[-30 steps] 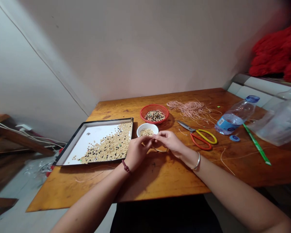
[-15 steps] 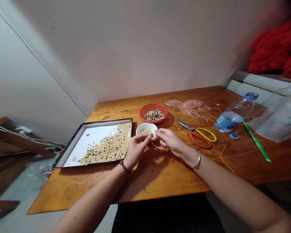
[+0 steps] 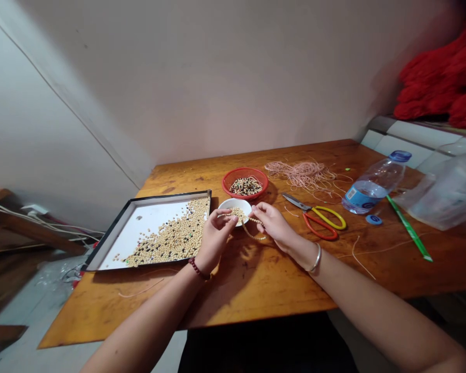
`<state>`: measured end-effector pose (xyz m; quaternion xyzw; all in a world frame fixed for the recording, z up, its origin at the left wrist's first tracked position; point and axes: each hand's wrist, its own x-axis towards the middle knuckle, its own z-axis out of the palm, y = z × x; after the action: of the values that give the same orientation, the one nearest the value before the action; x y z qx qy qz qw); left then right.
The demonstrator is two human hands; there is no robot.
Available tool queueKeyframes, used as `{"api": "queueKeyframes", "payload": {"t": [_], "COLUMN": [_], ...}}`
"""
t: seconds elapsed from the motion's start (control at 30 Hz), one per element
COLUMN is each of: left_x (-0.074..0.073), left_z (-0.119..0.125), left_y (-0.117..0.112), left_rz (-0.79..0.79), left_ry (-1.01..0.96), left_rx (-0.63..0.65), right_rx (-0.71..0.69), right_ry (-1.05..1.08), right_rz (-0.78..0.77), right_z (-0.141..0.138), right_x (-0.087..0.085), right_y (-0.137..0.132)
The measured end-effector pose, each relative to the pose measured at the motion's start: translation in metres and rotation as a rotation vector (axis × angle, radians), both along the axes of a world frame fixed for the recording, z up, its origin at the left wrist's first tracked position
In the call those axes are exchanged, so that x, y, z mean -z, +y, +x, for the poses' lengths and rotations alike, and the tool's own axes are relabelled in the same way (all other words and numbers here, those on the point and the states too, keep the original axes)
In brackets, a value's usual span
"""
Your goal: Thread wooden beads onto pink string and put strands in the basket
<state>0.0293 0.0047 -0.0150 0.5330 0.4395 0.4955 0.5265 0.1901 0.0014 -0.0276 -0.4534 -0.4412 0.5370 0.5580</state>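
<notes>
My right hand [image 3: 274, 225] pinches a strand of small beige beads [image 3: 255, 237], which hangs in a curve below its fingers by the white bowl. My left hand [image 3: 214, 235] has its thumb and fingers bent toward each other at the bowl's left rim. Whatever is at its fingertips is too small to make out. Beige beads lie inside the white bowl [image 3: 224, 204]. To the left, a shallow black-edged tray [image 3: 130, 217] holds many loose beige beads with dark ones among them.
Behind the bowl stands a red basket [image 3: 226, 182] of mixed beads. Pink cord [image 3: 301, 172] lies tangled further back. Right of my hands are scissors [image 3: 322, 220], a water bottle [image 3: 367, 189], its blue cap [image 3: 374, 219], a green strip [image 3: 409, 229] and a clear plastic bag [image 3: 442, 191].
My hands have moved apart from their close meeting in front of the bowl. The left shifted left, and more of the bead strand and bowl now shows between them.
</notes>
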Motion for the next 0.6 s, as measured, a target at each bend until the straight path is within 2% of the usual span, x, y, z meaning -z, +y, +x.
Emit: {"api": "queueKeyframes", "payload": {"t": [0.37, 0.6], "left_x": [0.0031, 0.0048], "left_z": [-0.0008, -0.0022], "left_y": [0.0012, 0.0012], "left_rz": [0.047, 0.115], "left_ry": [0.003, 0.034], "left_rx": [0.017, 0.020], "right_rx": [0.064, 0.111], "right_ry": [0.026, -0.047], "right_rz": [-0.009, 0.070], "right_z": [0.0012, 0.0013], "right_x": [0.0025, 0.0060], "right_y": [0.0022, 0.0042]}}
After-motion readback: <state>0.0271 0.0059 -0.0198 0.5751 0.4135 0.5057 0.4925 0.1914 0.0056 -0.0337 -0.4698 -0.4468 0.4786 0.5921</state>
